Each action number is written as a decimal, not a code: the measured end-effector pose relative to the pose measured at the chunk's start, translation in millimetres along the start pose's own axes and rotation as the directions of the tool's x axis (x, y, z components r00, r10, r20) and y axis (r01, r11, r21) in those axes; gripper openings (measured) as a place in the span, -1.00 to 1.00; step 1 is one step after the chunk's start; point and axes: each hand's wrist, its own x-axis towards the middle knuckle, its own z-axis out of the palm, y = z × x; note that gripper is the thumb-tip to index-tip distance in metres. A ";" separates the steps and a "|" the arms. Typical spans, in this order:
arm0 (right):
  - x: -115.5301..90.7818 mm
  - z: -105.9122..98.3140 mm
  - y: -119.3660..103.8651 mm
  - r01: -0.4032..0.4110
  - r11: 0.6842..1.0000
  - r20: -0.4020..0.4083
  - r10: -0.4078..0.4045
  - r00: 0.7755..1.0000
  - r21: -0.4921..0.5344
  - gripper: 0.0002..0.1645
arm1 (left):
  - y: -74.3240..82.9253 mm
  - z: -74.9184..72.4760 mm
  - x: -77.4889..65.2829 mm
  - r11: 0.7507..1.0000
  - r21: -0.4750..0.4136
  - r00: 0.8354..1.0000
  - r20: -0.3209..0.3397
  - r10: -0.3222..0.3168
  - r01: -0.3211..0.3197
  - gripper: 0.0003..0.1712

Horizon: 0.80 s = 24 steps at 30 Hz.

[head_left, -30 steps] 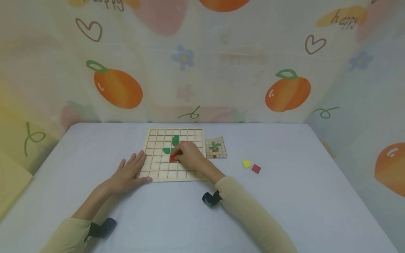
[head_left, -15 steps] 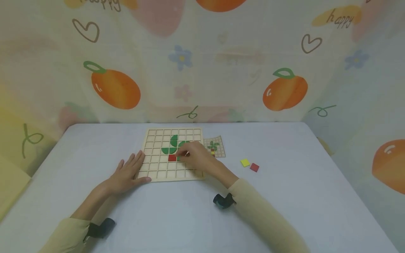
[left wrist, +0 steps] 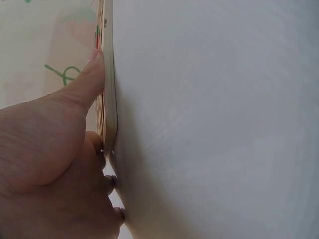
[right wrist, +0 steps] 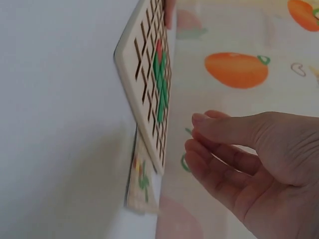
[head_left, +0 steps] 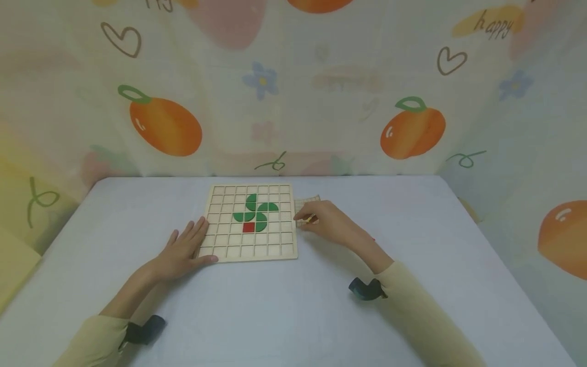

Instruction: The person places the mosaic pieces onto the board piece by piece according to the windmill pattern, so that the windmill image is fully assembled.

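Note:
A wooden grid board [head_left: 275,250] lies on the table with green rounded pieces [head_left: 268,207] in a pinwheel and one red square tile [head_left: 248,227] below them. My left hand [head_left: 181,257] rests at the board's left front corner, fingers spread along the side. In the left wrist view its thumb [left wrist: 82,82] lies along the front edge. Just right of the board, my right hand [head_left: 327,221] hovers over a small pattern card [head_left: 307,200], partly covering it. The right wrist view shows the right hand's fingers [right wrist: 224,181] loosely bent, holding nothing.
The card [right wrist: 142,184] sits against the board's right side, printed with a small grid design. A red corner [head_left: 373,239] of a loose tile peeks out beside my right forearm. Behind the white table [head_left: 257,316] hangs a fruit-printed cloth [head_left: 321,122].
My right hand has released the red square on the board and moved right, over the card, hiding most of the loose tiles. My left hand stays in place.

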 end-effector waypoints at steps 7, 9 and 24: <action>-22.4 -17.8 29.5 -0.088 0.995 0.010 0.089 0.996 -0.043 -0.64 | -2.7 0.4 1.5 1.000 0.001 1.000 -0.004 0.002 -0.002 0.15; -29.3 -23.5 36.2 -0.146 0.988 0.030 0.148 0.989 -0.055 -0.63 | -4.0 1.1 0.9 1.000 0.000 1.000 -0.015 0.005 -0.005 0.15; -65.2 -35.6 78.6 -0.355 0.934 0.101 0.349 0.932 0.049 -0.54 | -3.1 0.9 -0.1 1.000 -0.002 1.000 0.003 0.011 -0.011 0.15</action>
